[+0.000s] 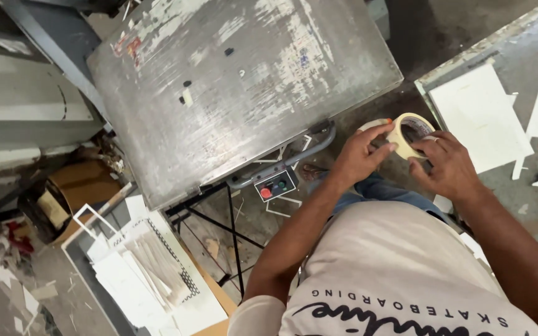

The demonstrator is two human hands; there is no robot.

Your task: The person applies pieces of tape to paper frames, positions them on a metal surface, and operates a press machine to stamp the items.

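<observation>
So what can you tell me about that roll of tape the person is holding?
The roll of tape is a cream, paper-like ring with a dark hollow core, tilted so the opening faces up and to the right. Both hands hold it in the air in front of the person's body, between the worn grey metal table and the bench with white sheets. The left hand pinches its near edge with thumb and fingers; the right hand grips the far side. Whether a strip is being peeled cannot be told.
</observation>
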